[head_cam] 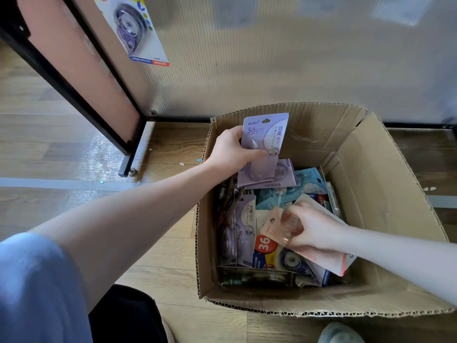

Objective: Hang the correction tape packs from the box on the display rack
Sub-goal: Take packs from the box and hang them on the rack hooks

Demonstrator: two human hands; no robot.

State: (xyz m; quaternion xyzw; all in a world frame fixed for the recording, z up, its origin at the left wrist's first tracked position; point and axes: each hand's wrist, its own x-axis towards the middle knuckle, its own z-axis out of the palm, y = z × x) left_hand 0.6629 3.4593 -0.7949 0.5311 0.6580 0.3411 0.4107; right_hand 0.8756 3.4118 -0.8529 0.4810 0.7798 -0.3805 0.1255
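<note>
An open cardboard box [385, 194] on the floor holds several correction tape packs in purple, blue and pink. My left hand [232, 152] grips a stack of purple packs [265, 137] upright above the box's back left corner. Inside the box, my right hand [311, 229] pinches a pink pack [273, 229] lying on the pile. One purple-and-blue pack [134, 28] hangs on the display rack's panel [247, 58] at the upper left.
The rack's black frame [81, 90] leans down to a foot with a caster [132, 171] left of the box. Wooden floor [49, 149] lies all around. A shoe [340, 332] shows at the bottom edge, my knee at the lower left.
</note>
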